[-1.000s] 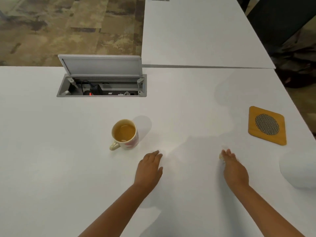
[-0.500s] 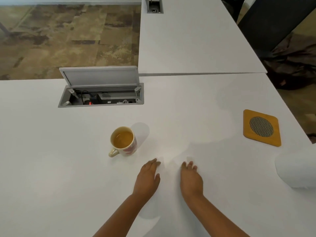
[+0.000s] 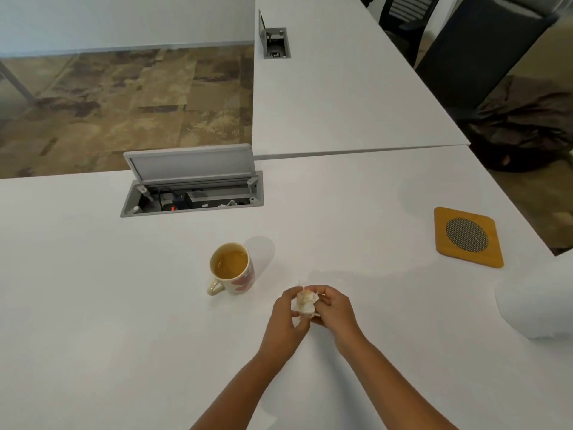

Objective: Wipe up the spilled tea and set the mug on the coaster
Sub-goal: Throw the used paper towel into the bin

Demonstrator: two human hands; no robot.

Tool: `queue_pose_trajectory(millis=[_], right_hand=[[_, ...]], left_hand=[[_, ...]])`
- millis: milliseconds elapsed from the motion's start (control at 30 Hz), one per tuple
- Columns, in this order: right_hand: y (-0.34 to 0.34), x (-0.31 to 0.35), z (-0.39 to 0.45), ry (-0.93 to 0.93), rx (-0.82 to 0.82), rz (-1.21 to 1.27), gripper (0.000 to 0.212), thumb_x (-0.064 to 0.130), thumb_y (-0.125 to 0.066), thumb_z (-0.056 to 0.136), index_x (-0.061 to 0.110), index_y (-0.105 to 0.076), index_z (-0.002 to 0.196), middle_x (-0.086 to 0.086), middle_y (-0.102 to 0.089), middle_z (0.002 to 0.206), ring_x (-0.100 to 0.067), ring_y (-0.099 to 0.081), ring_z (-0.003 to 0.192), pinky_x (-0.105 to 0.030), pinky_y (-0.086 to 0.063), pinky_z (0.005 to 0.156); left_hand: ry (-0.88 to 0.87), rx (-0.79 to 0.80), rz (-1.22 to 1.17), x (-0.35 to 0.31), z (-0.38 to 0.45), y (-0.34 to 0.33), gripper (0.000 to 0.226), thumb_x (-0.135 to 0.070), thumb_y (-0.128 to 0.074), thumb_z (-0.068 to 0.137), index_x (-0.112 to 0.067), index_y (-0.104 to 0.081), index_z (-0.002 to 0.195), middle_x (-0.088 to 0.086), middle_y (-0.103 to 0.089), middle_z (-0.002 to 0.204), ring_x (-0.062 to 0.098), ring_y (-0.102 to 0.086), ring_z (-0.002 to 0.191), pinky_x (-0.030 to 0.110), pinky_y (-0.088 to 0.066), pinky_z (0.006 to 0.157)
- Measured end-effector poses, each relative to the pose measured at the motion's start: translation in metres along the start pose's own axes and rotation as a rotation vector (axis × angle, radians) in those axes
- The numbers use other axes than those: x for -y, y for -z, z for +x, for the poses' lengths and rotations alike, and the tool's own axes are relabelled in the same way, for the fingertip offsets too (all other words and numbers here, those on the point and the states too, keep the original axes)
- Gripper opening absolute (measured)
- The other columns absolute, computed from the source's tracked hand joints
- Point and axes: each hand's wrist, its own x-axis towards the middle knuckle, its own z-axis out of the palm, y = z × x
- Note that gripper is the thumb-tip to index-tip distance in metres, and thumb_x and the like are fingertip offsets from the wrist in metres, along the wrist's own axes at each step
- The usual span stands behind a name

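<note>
- My left fingers curl round the near-left side of the tissue, thumb under it. Pinching, not spread.
- My right fingers curl over its right side and top. Both hands grip the same wad, just above the table.
- Why two hands: I judge I'm bunching or refolding the wad to get a drier face outward. One hand holds, the other turns.
- The tissue is crumpled small, with a yellowish stain on the top. It looks like it has taken up tea.
- My left hand and right hand meet in front of me, forearms coming in from the bottom edge.
- The mug stands upright just up-left of my hands, near but not touching. The handle points toward me and left. It is nearly full of tea, so any lift needs to stay level.
- The mug is not on the coaster yet. The coaster lies flat, well apart, far right near the table's edge, bare. That step is still open.
- I can't make out any tea left on the white top: glare and shadow hide a thin film. Wipe may be done or near done.
- A white roll sits at the right edge, near the coaster, within reach of my right hand for a fresh sheet.
- An open cable box sits behind the mug. It's a risk: keep liquid away from it.
</note>
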Motion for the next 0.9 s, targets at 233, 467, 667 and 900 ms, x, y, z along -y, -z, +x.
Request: queue_pose_trajectory(millis=[233, 467, 667, 900], right_hand=[[0.003, 0.022, -0.017, 0.033, -0.111, 0.178, 0.026, 0.003, -0.043, 0.085, 0.016, -0.062, 0.073, -0.005, -0.063, 0.081, -0.02, -0.059, 0.074, -0.027, -0.048, 0.059], [0.014, 0.037, -0.038, 0.136, -0.117, 0.284, 0.026, 0.014, -0.039, 0.092, 0.013, -0.063, 0.081, -0.005, -0.064, 0.082, -0.018, -0.062, 0.076, -0.027, -0.049, 0.064], [0.051, 0.048, -0.061, 0.328, -0.084, 0.386, 0.03, 0.032, -0.042, 0.097, 0.021, -0.068, 0.106, 0.005, -0.07, 0.112, -0.008, -0.065, 0.105, -0.024, -0.054, 0.083], [0.13, 0.06, -0.086, 0.475, -0.273, 0.231, 0.03, 0.015, -0.05, 0.095, 0.04, -0.063, 0.107, 0.017, -0.072, 0.094, -0.007, -0.07, 0.086, -0.017, -0.054, 0.065]], left_hand=[[0.032, -0.082, -0.016, -0.038, -0.007, 0.002, 0.018, -0.03, -0.064, 0.084, -0.022, -0.051, 0.093, -0.012, -0.059, 0.088, 0.005, -0.061, 0.08, 0.003, -0.042, 0.059], [0.054, -0.09, -0.169, -0.083, -0.024, -0.015, 0.014, -0.006, -0.058, 0.083, -0.018, -0.061, 0.076, 0.004, -0.071, 0.08, 0.013, -0.068, 0.076, 0.014, -0.05, 0.066], [-0.052, 0.017, -0.258, -0.117, -0.036, -0.03, 0.017, -0.001, -0.057, 0.082, -0.01, -0.071, 0.084, 0.003, -0.073, 0.077, 0.015, -0.07, 0.074, 0.033, -0.057, 0.079], [-0.187, 0.304, -0.14, -0.153, -0.064, -0.073, 0.032, -0.002, -0.051, 0.088, -0.025, -0.067, 0.102, -0.01, -0.07, 0.102, 0.004, -0.067, 0.091, 0.015, -0.052, 0.082]])
